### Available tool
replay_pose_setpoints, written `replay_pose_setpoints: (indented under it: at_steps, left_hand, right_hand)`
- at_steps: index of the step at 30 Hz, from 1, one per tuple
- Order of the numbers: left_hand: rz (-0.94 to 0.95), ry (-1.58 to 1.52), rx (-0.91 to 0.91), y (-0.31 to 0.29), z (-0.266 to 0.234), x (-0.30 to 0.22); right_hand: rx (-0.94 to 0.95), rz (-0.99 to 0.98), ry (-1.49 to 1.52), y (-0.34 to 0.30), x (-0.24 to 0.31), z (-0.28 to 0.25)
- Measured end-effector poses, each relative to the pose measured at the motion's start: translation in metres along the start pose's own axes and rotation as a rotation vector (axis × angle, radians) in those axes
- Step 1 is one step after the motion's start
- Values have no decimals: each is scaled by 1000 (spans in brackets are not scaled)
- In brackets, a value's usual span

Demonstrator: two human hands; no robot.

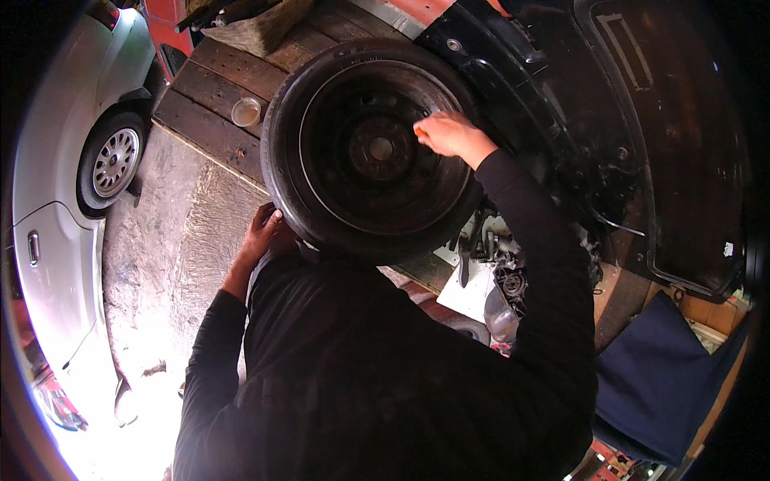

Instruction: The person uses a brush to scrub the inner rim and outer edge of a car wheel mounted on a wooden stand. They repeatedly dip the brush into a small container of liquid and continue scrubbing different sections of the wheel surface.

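Your torso [369, 377] filled the lower middle, in a dark top. Your left arm [210, 353] hung out to the side, elbow bent, sleeve ending short of the bare wrist. Left hand [261, 231]: pointed upward, thumb [277, 216] on its right side; finger closure unclear. Your right arm [549, 240] was raised and angled inward, sleeve near the wrist. Right hand [449, 134]: knuckles up, fingers [427, 128] curled, pointing left; grip contents indistinct.
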State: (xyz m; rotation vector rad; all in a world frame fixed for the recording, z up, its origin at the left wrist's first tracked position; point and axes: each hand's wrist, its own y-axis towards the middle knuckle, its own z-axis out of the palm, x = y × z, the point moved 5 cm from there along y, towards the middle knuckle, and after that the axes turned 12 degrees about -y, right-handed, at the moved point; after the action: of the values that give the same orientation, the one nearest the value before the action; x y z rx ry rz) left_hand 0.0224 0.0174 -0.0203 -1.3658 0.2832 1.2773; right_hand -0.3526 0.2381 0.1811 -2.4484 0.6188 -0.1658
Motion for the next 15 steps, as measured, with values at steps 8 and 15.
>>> replay_pose_setpoints:
  at_steps: [8,15]
  left_hand:
    - [21,20,26,6,-5,5]
    - [30,40,44,7,-5,2]
  right_hand:
    - [119,75,43,10,1,-11]
    - [464,124,216,-4,9,17]
